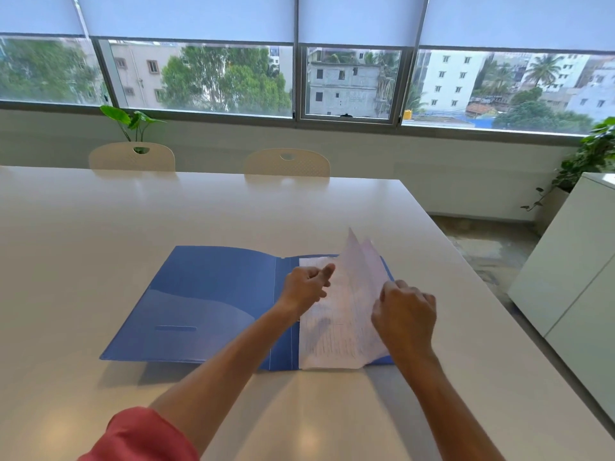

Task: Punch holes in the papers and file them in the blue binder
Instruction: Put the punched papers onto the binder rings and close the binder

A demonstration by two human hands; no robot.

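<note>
The blue binder (206,304) lies open flat on the white table (166,211). A stack of printed papers (339,327) rests on its right half, next to the spine. My right hand (404,317) grips the right edge of the top sheets, which stand lifted and curled upward. At the papers' left margin near the spine my left hand (307,284) rests on them with fingers loosely spread. No hole punch is in view.
Two beige chairs (286,163) stand pushed in at the table's far side. A white cabinet (572,271) stands to the right across a strip of floor. Potted plants (589,158) sit by the windows.
</note>
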